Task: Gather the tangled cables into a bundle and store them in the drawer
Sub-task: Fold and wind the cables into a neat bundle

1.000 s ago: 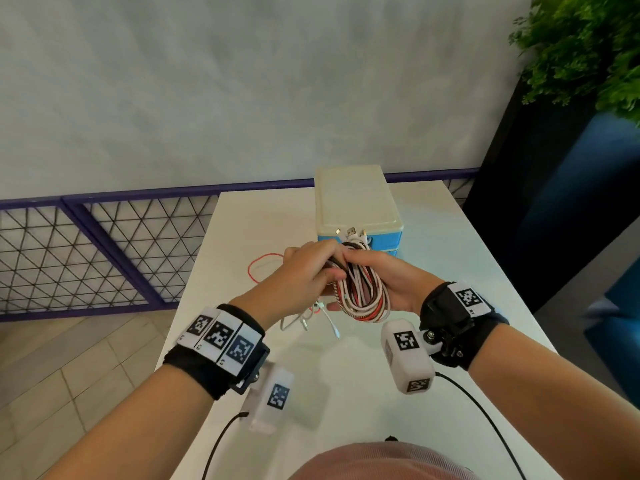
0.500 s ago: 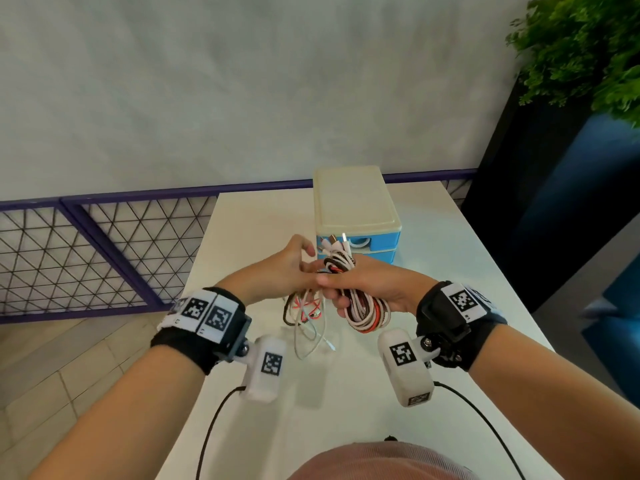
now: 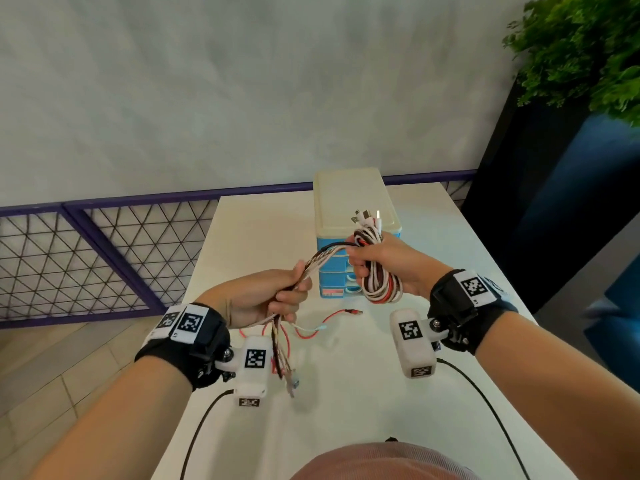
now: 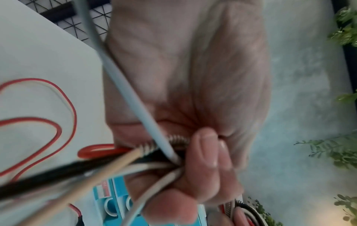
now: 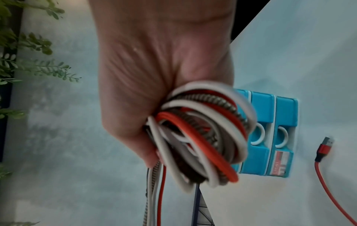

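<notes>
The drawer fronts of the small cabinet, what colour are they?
Bright blue drawer fronts with white ring pulls; the right wrist view shows them best.

Soft daylight, wrist views blurred, wide-angle warp

The left hand [image 3: 263, 299] has drawn away from the right hand [image 3: 384, 268], pulling the loose cable ends [image 3: 322, 259] taut between them (previously hands touching).

left hand [image 3: 266, 296] fisted, right hand [image 3: 384, 268] fisted
</notes>
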`<act>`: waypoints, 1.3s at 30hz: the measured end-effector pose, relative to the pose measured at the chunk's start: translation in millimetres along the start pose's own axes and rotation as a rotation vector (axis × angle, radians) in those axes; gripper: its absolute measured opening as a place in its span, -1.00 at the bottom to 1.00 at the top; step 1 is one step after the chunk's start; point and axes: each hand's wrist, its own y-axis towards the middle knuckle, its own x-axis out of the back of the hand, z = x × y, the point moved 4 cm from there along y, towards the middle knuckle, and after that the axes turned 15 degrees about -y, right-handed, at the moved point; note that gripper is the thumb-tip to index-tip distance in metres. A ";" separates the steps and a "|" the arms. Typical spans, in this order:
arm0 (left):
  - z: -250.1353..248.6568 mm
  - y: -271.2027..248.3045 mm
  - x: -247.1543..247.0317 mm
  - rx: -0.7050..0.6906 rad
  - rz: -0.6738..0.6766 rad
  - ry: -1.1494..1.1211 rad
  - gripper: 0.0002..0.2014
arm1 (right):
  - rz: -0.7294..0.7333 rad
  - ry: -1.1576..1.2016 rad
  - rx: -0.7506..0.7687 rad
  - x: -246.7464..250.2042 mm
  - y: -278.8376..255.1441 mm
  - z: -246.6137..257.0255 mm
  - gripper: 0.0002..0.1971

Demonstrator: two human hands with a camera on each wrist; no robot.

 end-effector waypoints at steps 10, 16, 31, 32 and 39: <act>-0.7 13.5 -14.3 -0.277 -0.270 0.232 -0.64 | -0.155 -0.003 -0.007 -11.5 3.3 -8.1 -0.73; 2.4 15.6 -44.6 -0.511 -0.492 0.834 -0.72 | -0.156 0.124 -0.055 -14.9 1.6 -12.6 -0.61; -2.0 22.7 -95.3 -0.464 -0.628 1.667 -0.68 | 0.037 0.452 -0.123 -36.8 -15.7 2.2 -0.51; -2.0 21.1 -98.2 -0.457 -0.630 1.701 -0.69 | 0.028 0.442 -0.129 -36.6 -15.4 1.8 -0.56; 7.1 22.9 -104.5 -0.444 -0.624 1.783 -0.66 | 0.018 0.417 -0.141 -35.1 -9.9 -2.5 -0.80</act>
